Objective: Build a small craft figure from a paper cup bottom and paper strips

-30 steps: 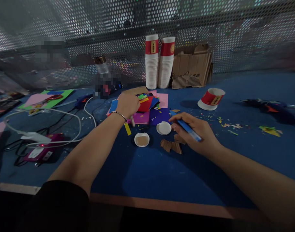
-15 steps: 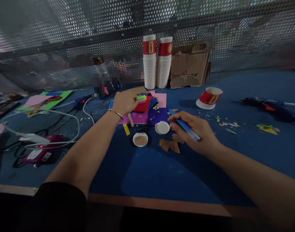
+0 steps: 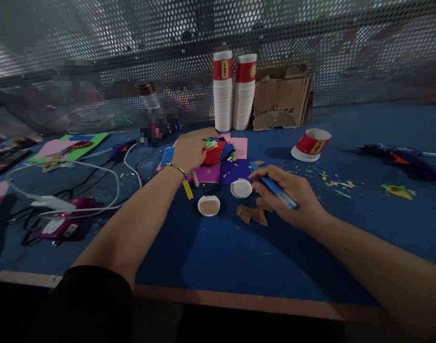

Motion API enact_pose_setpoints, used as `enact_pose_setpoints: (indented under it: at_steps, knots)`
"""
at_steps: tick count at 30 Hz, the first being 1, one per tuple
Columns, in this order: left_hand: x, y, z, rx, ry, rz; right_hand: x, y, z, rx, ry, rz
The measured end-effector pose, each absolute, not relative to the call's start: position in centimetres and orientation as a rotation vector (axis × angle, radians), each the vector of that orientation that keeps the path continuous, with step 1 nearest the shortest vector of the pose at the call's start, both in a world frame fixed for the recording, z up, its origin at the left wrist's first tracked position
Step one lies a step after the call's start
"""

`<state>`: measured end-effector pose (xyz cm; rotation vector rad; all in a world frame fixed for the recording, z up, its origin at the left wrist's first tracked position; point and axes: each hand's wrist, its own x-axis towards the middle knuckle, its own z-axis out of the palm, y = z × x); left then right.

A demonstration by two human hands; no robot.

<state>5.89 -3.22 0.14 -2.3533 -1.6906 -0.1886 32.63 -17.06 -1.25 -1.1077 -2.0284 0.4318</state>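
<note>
My left hand (image 3: 190, 150) reaches over a pile of coloured papers, next to the red sheet (image 3: 214, 153) and some small green and yellow strips (image 3: 211, 144). Its back faces me and hides most of the fingers, so I cannot tell what they hold. Closed around a slim blue stick-shaped tool (image 3: 278, 189), my right hand (image 3: 292, 195) hovers right of a white paper disc (image 3: 241, 188). Nearer to me lies another white disc with a tan centre (image 3: 209, 206). Torn brown cardboard pieces (image 3: 252, 214) rest below the right hand.
Two tall stacks of paper cups (image 3: 222, 105) and a cardboard box (image 3: 280, 102) stand at the back. A cut cup (image 3: 312, 145) sits at right, near paper scraps and a dark glue gun (image 3: 400, 157). White cables (image 3: 116, 183) and a purple power strip (image 3: 66, 224) occupy the left.
My left hand has moved slightly right and nearer to me over the papers. The right hand keeps its grip on the blue tool. The whole view has shifted a little.
</note>
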Motion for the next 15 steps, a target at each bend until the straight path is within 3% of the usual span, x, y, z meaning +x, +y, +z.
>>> enact_pose_setpoints:
  at_steps: [6, 15]
  knots:
    - [4.8, -2.4, -0.6, -2.373, -1.641, -0.444, 32.5, -17.2, -1.1, -1.110, -2.032, 0.427]
    - [4.6, -1.7, -0.8, -2.386, -1.675, -0.320, 32.7, -17.1, -1.4, -1.144, -2.031, 0.429]
